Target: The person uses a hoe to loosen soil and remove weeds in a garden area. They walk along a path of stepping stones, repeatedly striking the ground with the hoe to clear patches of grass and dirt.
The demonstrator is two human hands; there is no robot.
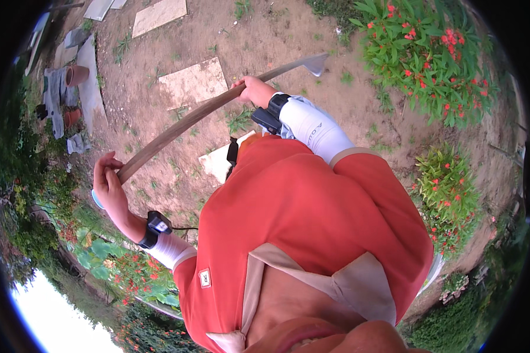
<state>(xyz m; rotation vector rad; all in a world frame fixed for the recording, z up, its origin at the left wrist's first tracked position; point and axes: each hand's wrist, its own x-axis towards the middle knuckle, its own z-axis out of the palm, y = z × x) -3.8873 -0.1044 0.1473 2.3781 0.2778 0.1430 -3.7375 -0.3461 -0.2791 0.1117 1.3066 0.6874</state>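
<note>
A hoe (194,115) with a long, curved-looking wooden handle and a metal blade (316,65) slants across the view above the bare soil. My right hand (252,91) is closed round the handle on the blade side of its middle. At the butt end, my left hand (110,181) holds the wood between thumb and bent fingers; part of that grip is hidden. The blade hangs at the far right end of the handle, over the ground. Both wrists carry dark straps with small devices, over white arm sleeves.
Pale stone slabs (193,83) lie in the soil among small weeds. Red-flowered plants (428,61) grow at the right, with a smaller clump (448,189) below. At the left are a terracotta pot (77,76), grey boards (90,84) and rocks (75,37).
</note>
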